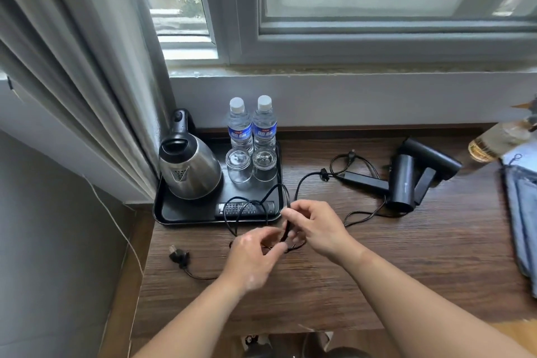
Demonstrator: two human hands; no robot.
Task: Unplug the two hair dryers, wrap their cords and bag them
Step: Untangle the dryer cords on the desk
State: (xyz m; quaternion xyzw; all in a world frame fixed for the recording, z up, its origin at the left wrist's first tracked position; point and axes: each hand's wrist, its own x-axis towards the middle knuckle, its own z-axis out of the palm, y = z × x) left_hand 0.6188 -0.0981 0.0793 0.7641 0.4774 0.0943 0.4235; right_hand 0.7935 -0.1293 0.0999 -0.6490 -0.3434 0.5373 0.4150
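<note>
Both hands are closed on one black cord [287, 200]: its loops are pinched by the right hand [316, 229], and the blurred left hand [250, 261] is curled round it lower down. Some cord is hidden beneath the fingers. Two hair dryers [402, 180] are laid together on the bench [406, 256], right of the hands. Two plugs [177, 254] are seen lying free.

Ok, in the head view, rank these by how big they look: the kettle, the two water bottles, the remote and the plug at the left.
1. kettle
2. left water bottle and right water bottle: they look alike, so tied
3. remote
4. plug
</note>
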